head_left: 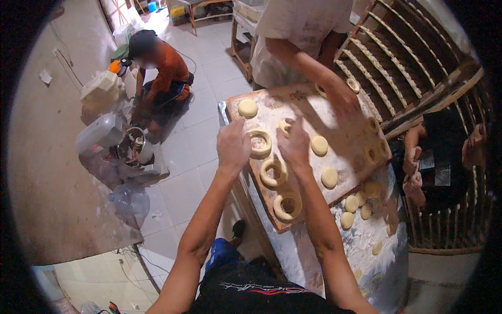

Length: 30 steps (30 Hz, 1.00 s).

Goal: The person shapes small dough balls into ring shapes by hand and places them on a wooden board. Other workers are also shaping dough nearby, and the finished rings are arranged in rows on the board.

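Note:
On the floured wooden board (314,112), my left hand (234,145) is closed at the left edge, right beside a pale dough ring (270,142). Its curled fingers hide whatever they may grip. My right hand (294,144) closes on a small piece of dough (284,126), mostly covered by the fingers. Two more dough rings lie nearer to me, an upper one (265,172) and a lower one (287,216). A flat dough round (247,108) sits at the far left corner. Two others, a farther round (319,145) and a nearer round (329,177), rest right of my right hand.
Several dough pieces (347,220) lie on the floury metal table (308,251). Across the board, a co-worker's arm (334,86) reaches over it near other rings. Slatted racks (387,57) stand at right. Another person (167,68) crouches at left by a mixer (102,135).

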Motion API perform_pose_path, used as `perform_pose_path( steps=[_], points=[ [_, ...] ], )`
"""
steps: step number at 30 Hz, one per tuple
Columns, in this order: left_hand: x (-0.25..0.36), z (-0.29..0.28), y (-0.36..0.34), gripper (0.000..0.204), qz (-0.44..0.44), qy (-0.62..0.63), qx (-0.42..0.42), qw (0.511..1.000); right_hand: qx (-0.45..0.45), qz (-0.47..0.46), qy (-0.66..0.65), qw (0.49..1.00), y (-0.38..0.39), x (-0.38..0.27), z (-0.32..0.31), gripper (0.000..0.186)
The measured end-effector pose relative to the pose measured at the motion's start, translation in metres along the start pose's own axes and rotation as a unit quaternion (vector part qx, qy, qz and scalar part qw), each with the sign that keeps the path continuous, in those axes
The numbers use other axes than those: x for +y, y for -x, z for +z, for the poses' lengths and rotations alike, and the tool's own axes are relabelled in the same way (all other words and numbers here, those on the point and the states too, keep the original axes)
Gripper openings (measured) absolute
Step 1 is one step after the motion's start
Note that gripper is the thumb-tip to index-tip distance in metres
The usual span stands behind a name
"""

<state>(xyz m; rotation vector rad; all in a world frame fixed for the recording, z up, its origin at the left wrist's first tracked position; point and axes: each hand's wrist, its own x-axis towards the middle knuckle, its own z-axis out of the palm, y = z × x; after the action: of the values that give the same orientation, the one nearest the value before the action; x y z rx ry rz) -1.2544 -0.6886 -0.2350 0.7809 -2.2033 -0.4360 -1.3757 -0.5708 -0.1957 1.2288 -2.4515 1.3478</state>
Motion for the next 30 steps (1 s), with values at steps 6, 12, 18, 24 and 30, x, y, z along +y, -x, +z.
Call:
perform_pose_path(
  steps=[6,12,18,24,30],
  points=[
    [-0.019,0.027,-0.016,0.038,-0.034,0.101,-0.151,0.983,0.009,0.112,-0.058,0.992,0.001,-0.001,-0.02,0.045],
    [-0.025,0.001,-0.02,0.047,-0.056,0.146,-0.106,0.982,-0.106,0.023,-0.04,0.993,-0.036,0.005,0.034,0.039],
    [-0.038,-0.055,0.027,0.04,-0.275,0.22,-0.027,0.936,-0.121,0.037,0.07,0.99,-0.091,0.009,0.119,0.045],
    [-0.026,-0.069,0.066,0.028,-0.268,0.249,0.006,0.931,-0.309,0.132,-0.461,0.821,-0.053,-0.024,0.042,0.062],
    [0.077,-0.051,0.103,0.025,-0.244,0.402,-0.102,0.877,-0.128,0.202,-0.31,0.92,0.199,0.024,-0.124,0.032]
  ],
)
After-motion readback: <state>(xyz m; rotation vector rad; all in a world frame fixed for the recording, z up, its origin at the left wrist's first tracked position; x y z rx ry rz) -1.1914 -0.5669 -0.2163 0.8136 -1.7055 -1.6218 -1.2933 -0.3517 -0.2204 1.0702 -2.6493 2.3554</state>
